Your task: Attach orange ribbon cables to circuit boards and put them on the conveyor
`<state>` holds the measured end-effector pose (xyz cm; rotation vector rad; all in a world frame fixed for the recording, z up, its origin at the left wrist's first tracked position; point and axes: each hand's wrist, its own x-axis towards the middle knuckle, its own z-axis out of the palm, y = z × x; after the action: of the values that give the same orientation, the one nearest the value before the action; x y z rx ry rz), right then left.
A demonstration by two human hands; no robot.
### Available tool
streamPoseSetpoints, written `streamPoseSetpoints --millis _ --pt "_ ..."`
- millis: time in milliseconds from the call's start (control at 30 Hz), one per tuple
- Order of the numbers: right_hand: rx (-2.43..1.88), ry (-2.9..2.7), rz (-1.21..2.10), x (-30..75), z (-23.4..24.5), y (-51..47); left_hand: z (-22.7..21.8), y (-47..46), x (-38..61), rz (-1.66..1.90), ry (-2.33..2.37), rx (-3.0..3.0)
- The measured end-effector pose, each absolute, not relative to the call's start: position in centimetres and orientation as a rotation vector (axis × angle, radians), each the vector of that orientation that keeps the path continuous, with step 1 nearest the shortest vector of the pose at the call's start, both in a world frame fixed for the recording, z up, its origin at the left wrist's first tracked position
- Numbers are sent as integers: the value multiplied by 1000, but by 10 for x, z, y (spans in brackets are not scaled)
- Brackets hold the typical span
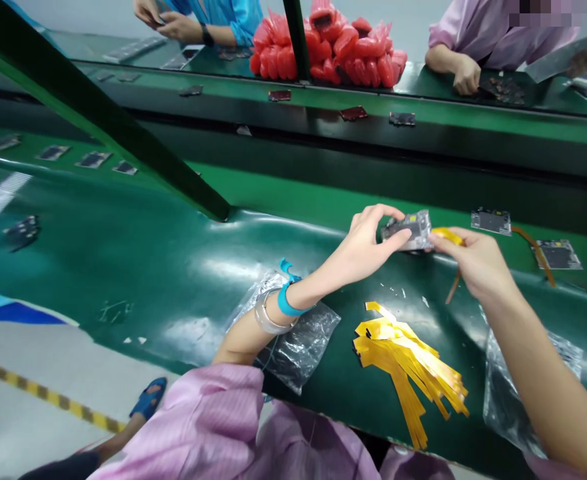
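As the head view has it, the board (420,235) is in the left hand (373,241), just beyond the pile (408,350) of yellow flexes. Left grip: thumb on the face, fingers at the far edge, closed down to roughly board thickness. Right hand (480,260), beyond the pile and to its right, pinches a flex (448,235) at the board's end, thumb and finger nearly together. Can't tell if the flex is seated. A brown tail (453,288) dangles under that hand; can't tell if it's the same strip.

Handling, by look: board likely light, stiff, fragile on its parts. Hold by edges, thumb off components. Flex near weightless, springy, slick, easy to crease; best taken close to the connector end, not mid-strip. Spare boards (492,221) lie farther beyond the pile, to its right; a bag (306,350) lies left of it.
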<state>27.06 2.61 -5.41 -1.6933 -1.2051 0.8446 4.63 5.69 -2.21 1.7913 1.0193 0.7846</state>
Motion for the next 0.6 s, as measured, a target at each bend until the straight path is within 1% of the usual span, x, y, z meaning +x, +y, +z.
streamPoseSetpoints --millis 67,133,200,233,267,300,367,433,600 --pt "-1690 -1177 736 277 -63 51 -18 59 43 790 1016 1778" --pt "-1721 -1195 518 278 -69 59 -15 58 42 776 1013 1768" --pt "-1739 -1336 215 272 -73 46 -13 58 43 763 1007 1769" --pt "-1731 -1455 104 266 -74 33 -13 57 43 759 1000 1774" --pt "-1709 -1573 68 259 -75 18 -12 57 44 756 992 1778" --pt "-1691 -1679 158 251 -76 1 -12 58 44 750 985 1781" --pt "-1665 -1896 534 235 -80 -30 -12 58 44 721 978 1785" --pt "-1687 -2019 774 222 -85 -52 -13 59 45 684 972 1792" --pt "-1689 -2061 897 206 -100 -62 -15 59 45 666 905 1864"
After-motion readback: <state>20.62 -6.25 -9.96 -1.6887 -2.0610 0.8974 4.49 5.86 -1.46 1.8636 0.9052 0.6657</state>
